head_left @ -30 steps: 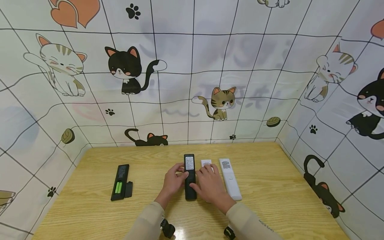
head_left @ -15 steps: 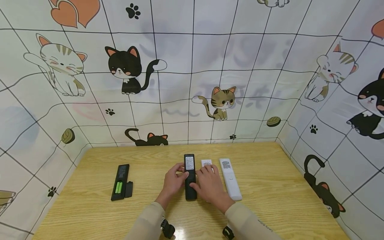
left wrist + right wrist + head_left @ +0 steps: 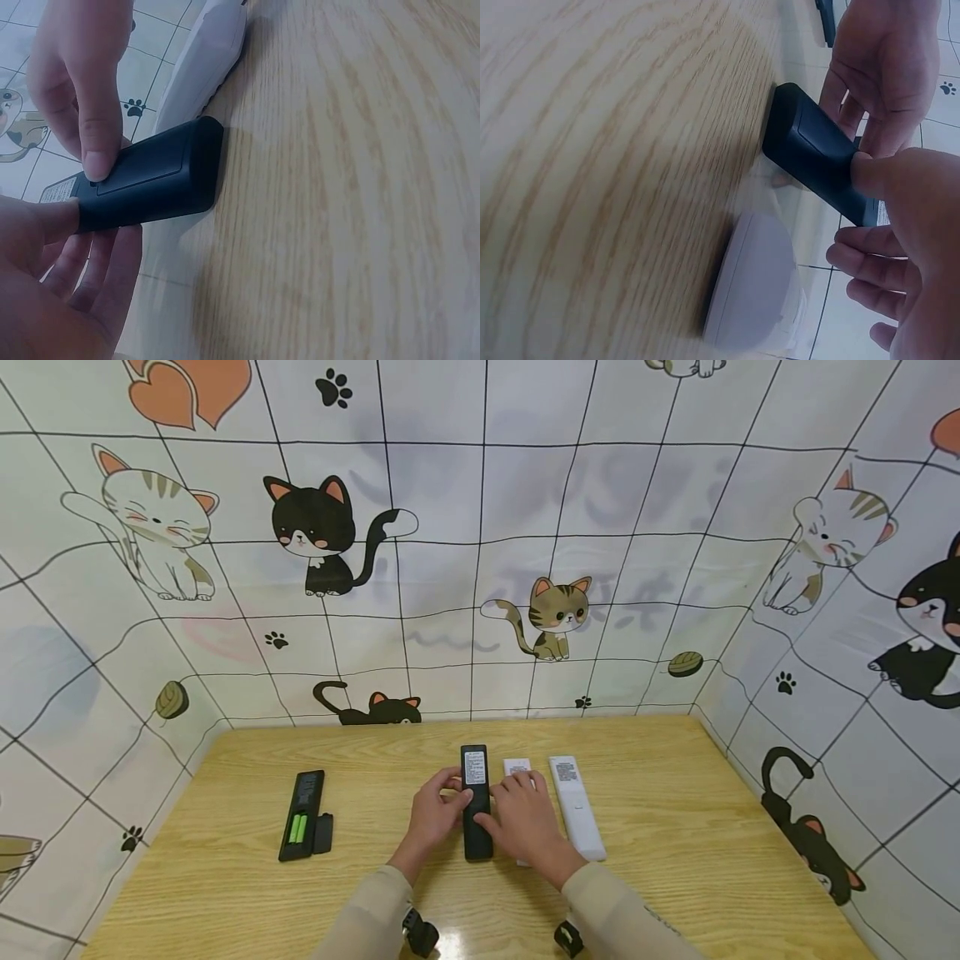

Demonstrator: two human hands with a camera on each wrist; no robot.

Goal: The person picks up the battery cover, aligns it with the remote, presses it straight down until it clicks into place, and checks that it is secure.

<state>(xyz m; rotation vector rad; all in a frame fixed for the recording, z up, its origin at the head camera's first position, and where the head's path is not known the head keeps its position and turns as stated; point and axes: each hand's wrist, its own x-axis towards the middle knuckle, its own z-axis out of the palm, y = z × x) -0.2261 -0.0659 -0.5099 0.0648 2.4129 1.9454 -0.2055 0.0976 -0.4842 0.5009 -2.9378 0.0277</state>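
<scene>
A black remote control (image 3: 476,839) lies back side up, its label at the far end and its battery cover (image 3: 146,166) in place. My left hand (image 3: 435,810) grips its left side, thumb on the back and fingers beneath the edge in the left wrist view. My right hand (image 3: 525,818) has its thumb pressed at the upper end of the cover, with bent fingers by the remote's right edge. Under that hand, largely hidden, lies a small white remote (image 3: 517,766). A longer white remote (image 3: 577,810) is just to its right.
On the left of the wooden table (image 3: 225,877) lies another black remote (image 3: 300,814), its compartment uncovered with green batteries (image 3: 297,829) inside. The loose cover (image 3: 322,833) is beside it. Cat-patterned cloth walls (image 3: 450,568) border the table's back and sides.
The hands and remotes keep practically the same places. My right wrist has shifted very slightly left.
</scene>
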